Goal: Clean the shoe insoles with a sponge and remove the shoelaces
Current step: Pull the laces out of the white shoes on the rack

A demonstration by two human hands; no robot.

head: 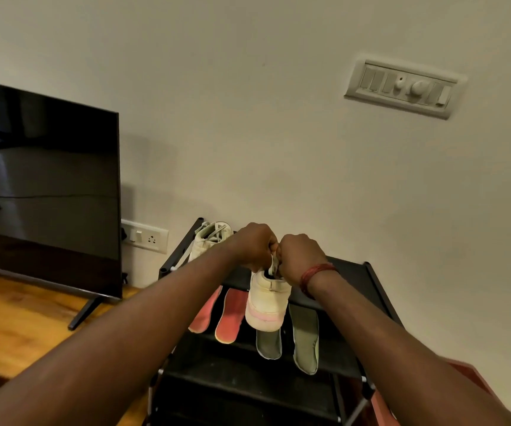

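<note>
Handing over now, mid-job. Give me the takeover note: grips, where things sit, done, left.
The left grip holds the cream-white sneaker by its top above the black shoe rack; right grip pinches its white lace.
Two red insoles and two grey-green insoles lie on the rack's shelf.
Done: insoles are out; cleaned or not, cannot tell.
Left: finish unlacing this sneaker, then the second white sneaker at the rack's back, still laced. No sponge in view.

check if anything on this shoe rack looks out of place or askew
Nothing spilled or broken. The red insoles and grey insoles lie fanned at uneven angles on the black rack, ends hanging past its front edge. Both the left hand and right hand grip the white shoe above them.
</note>
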